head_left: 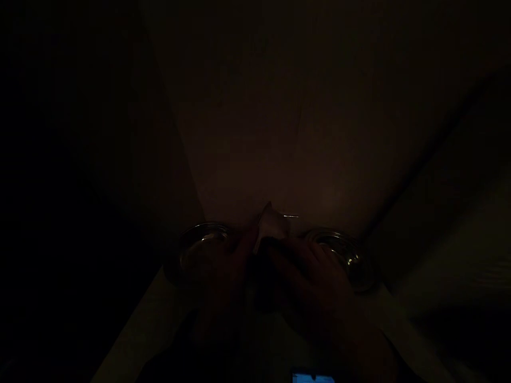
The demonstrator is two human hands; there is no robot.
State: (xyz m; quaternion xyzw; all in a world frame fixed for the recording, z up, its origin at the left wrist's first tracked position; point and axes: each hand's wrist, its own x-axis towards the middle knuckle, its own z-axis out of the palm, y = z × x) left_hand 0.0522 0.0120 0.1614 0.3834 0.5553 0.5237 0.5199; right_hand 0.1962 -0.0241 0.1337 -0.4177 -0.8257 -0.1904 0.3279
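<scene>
The scene is very dark. My left hand (227, 271) and my right hand (319, 282) meet low in the middle, both closed around a small shiny metal piece (273, 223) that pokes up between them. A round metal bowl (199, 250) sits beside my left hand, and a second round metal bowl (351, 260) lies partly under my right hand. What the shiny piece is cannot be made out.
A pale flat surface (279, 133) stretches away beyond the hands. A light-coloured edge (136, 335) runs diagonally at lower left. A small lit blue screen (313, 378) shows at the bottom edge. Everything else is lost in darkness.
</scene>
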